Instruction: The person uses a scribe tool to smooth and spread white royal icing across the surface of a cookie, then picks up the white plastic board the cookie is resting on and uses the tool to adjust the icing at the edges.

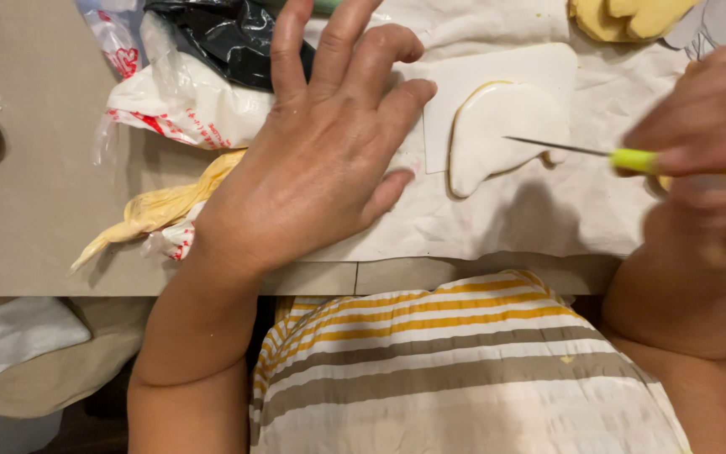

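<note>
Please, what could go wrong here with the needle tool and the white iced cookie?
The thin tip of the needle tool, held in the right hand, lies over the iced cookie; a slip might gouge its smooth white surface. The left hand rests spread close beside the cookie, so it might smear the icing's edge.

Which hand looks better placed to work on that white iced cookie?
Probably the right hand: it holds the needle tool, tip over the cookie. The left hand lies flat beside it.
</note>
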